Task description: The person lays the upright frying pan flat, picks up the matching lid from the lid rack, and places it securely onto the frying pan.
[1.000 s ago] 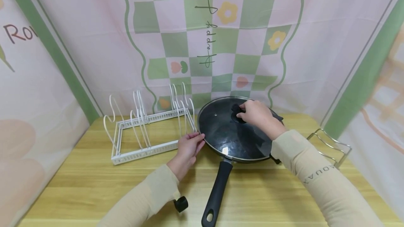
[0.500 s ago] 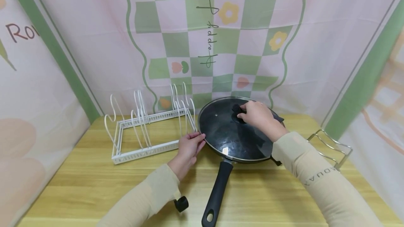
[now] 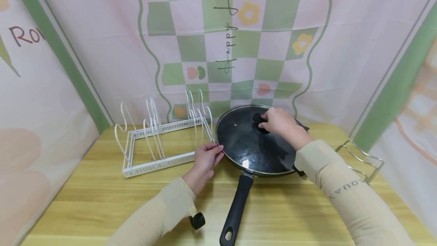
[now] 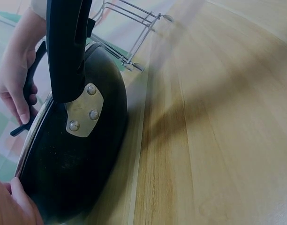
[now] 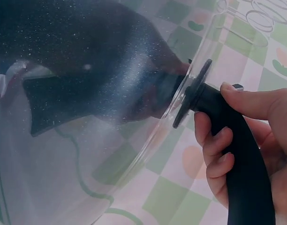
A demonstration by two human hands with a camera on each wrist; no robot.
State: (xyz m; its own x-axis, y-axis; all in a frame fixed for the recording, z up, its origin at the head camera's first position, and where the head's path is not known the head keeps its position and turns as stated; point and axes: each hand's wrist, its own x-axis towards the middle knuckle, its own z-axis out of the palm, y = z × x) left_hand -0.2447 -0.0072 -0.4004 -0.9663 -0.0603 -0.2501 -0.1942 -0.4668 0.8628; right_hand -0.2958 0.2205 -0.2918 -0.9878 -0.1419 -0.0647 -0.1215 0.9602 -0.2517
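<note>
A black frying pan [image 4: 71, 164] stands on the wooden table with its long handle [image 3: 237, 210] pointing toward me. The glass lid [image 3: 235, 139] with a metal rim covers it. My right hand [image 3: 280, 124] grips the lid's black handle [image 5: 244, 159]; in the right wrist view the fingers curl round it and the thumb lies near its base. At the left edge my left hand [image 3: 206, 160] has thumb and finger pinched at the lid's rim. In the left wrist view, that thumb [image 4: 24, 204] lies right at the rim, beside the pan's dark side wall.
A white wire rack [image 3: 158, 163] with upright hoops stands left of the pan, close to my left hand. At the right lies a silver wire rack [image 3: 373, 168], partly behind my right sleeve. Patterned cloth [image 3: 242, 44] hangs along the back of the table.
The whole scene has shifted very slightly to the right in the head view. Both hands, the lid and the pan keep the same places relative to each other.
</note>
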